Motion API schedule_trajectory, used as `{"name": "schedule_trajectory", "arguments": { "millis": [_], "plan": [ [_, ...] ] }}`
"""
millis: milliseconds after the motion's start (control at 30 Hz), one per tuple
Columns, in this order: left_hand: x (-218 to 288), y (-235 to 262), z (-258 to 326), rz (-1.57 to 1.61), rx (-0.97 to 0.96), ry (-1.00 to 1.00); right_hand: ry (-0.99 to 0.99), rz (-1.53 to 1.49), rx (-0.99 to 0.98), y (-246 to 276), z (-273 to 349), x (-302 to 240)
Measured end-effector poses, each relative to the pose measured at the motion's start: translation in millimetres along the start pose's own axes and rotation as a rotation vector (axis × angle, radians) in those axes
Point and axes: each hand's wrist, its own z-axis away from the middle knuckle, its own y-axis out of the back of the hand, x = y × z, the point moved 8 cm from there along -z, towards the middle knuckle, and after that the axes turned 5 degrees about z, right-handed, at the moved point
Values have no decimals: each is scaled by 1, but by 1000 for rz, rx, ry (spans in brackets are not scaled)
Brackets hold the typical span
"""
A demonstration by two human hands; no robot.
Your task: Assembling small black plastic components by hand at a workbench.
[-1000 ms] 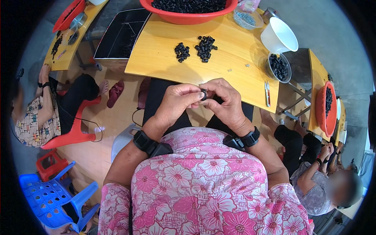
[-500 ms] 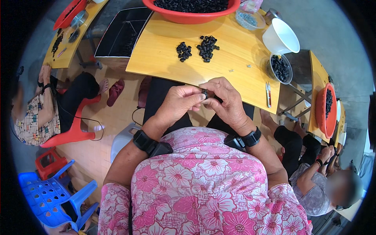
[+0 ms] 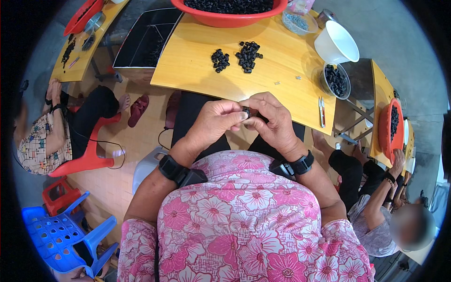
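A small black piece (image 3: 246,111), mostly covered by fingers, is pinched between my two hands just off the table's near edge. My left hand (image 3: 217,121) grips it with thumb and forefinger from the left. From the right, the thumb and fingers of my right hand (image 3: 270,120) close on the same piece. Beyond my hands, two small heaps of black parts lie on the yellow table: a smaller left heap (image 3: 220,60) and a larger right heap (image 3: 248,56). A few tiny metallic bits (image 3: 277,83) lie between the heaps and a clear tub.
A red basin (image 3: 230,18) of black parts stands at the far edge. To the right are a white bowl (image 3: 336,42), a clear tub (image 3: 336,81) of black parts and small snips (image 3: 322,112). A black-lined box (image 3: 145,40) adjoins the table's left. Co-workers sit on both sides.
My hands stay almost in place, both still pinching the small black piece. At the right, a co-worker's hand has moved up to the rim of their red basin.
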Motion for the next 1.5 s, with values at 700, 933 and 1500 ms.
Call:
{"name": "schedule_trajectory", "arguments": {
  "millis": [700, 933, 1500],
  "plan": [
    [20, 5, 3, -249, 102, -188, -508, -485, -32, -11, 6, 44],
    [9, 1, 0, 49, 16, -120, -350, -387, 83, -2, 2, 32],
    [28, 7, 5, -300, 196, -268, -239, -148, 152, 4, 0, 19]
  ]
}}
